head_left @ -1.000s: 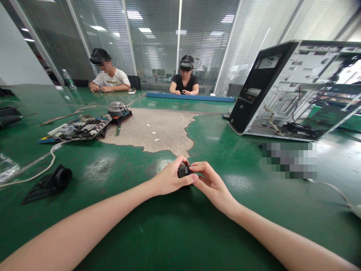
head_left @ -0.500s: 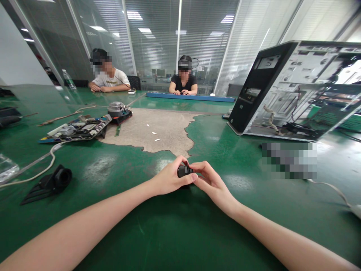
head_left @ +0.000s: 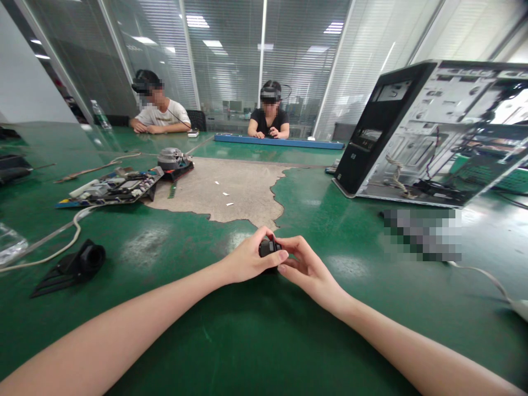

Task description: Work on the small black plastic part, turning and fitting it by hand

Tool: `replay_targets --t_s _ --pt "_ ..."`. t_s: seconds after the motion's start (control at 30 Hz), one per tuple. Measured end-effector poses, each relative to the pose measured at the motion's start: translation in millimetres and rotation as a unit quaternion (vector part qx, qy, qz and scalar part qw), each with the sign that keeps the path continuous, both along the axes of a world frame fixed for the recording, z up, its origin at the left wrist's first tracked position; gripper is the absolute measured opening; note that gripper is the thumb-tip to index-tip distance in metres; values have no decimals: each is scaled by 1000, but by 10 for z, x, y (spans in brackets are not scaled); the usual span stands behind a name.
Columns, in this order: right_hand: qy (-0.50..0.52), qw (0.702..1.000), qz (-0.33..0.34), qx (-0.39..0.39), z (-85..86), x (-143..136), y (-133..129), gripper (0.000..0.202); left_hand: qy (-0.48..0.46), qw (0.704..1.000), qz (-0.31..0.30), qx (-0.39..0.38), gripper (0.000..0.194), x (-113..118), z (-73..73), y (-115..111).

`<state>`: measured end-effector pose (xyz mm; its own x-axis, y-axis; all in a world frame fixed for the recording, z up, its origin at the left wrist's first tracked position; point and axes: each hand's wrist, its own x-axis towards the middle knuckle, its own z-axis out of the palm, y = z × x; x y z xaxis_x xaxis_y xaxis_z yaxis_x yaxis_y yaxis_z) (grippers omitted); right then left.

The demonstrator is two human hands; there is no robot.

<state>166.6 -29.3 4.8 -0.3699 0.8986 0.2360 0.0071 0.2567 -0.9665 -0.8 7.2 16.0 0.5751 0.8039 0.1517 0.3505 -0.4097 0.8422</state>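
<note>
A small black object (head_left: 268, 247) stands between my hands at the middle of the green table (head_left: 231, 341). My left hand (head_left: 249, 258) is wrapped round its left side, with the thumb across its front. From the right, my right hand (head_left: 307, 267) pinches the same object, its fingertips at the right edge. The lower part of the object is mostly hidden by my fingers, and I cannot tell exactly what it is.
A circuit board (head_left: 119, 187) and a fan-like part (head_left: 173, 159) lie left. Nearer is a black plastic part (head_left: 78, 264) beside a cable. An open computer case (head_left: 388, 126) stands right. Across the table sit two people (head_left: 160, 115), (head_left: 269, 118) behind a blue bar (head_left: 280, 142).
My right thumb has slid slightly down and left, below my left thumb. The black object has shifted very little. The hand of the person in black has moved slightly.
</note>
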Motion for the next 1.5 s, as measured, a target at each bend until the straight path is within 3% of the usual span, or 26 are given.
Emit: replay_targets --t_s 0.2,0.57,0.83,1.03,1.17,1.37,1.5 --pt "-6 999 -36 21 -12 -21 30 16 12 1000 1 19 40 -7 0 -4" --pt "-17 1000 -9 15 -4 -22 4 31 -13 1000 -2 -14 38 2 1 10" --pt "-1 999 -36 38 -30 -29 31 17 0 1000 2 10 35 3 -3 11" --pt "-36 999 -26 6 19 -28 16 29 -10 1000 -1 -6 36 7 7 5" --pt "-2 1000 -1 20 -9 -22 8 31 -4 1000 0 -5 37 4 8 9" --pt "13 999 -32 25 -27 -30 15 14 8 1000 1 12 37 0 10 5" --pt "-10 998 -40 37 -13 -35 22 16 8 1000 5 13 38 -1 3 1"
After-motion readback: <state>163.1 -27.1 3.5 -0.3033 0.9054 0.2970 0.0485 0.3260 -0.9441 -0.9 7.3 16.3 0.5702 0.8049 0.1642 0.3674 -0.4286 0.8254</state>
